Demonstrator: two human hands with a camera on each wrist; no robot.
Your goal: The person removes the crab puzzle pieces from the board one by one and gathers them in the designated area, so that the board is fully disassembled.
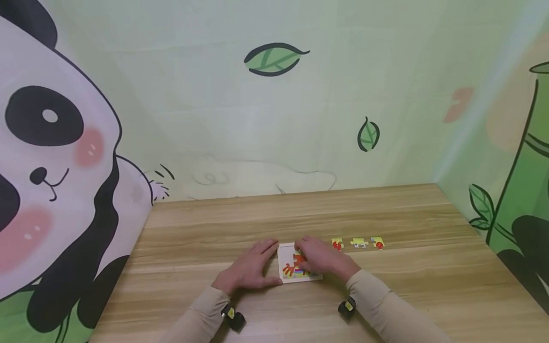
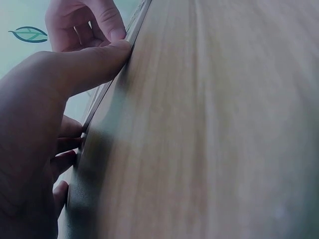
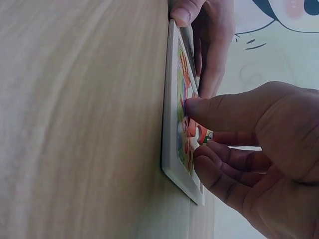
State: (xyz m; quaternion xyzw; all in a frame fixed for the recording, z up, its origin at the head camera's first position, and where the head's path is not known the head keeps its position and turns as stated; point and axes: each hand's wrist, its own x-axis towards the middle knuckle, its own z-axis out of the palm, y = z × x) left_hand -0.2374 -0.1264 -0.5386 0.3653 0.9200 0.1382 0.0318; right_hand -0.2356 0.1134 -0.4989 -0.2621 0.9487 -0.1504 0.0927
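L hand point(image 1: 250, 267) sits at the L side of a white-rimmed puzzle tray point(image 1: 300, 280); thumb at the near L corner, fingertips by the far L corner; grip is wide – digits spread along that edge, touching it rather than curled round it. R hand point(image 1: 323, 257) is over the tray's R part; in the R wrist view its thumb tip presses on the puzzle surface, other fingers bent in at the far edge; gap betw. thumb & fingers is narrow; a red bit w/ green & black point(image 3: 206, 137) shows by the fingertips – can't tell if it's pinched or just touched.

Tray lies flat on the wood-grain table point(image 1: 257, 314), betw. both hands; assembled pcs point(image 1: 289, 271) in red, orange, yellow & some blue/purple fill its near part; the far L part is bare white; the rest is under the R hand.

3 loose pcs lie in a rough row R of the tray, beyond the R wrist: red/yellow pc point(image 1: 337, 244) nearest it, then mostly yellow pc point(image 1: 359, 243), then yellow pc w/ red spot point(image 1: 378, 243); last two are close together.

Both sleeves point(image 1: 381, 295) are beige; small black cam point(image 1: 235, 320) at each wrist; behind, a pale green wall point(image 1: 193, 95) w/ panda point(image 1: 81, 119) at L & two leaves.
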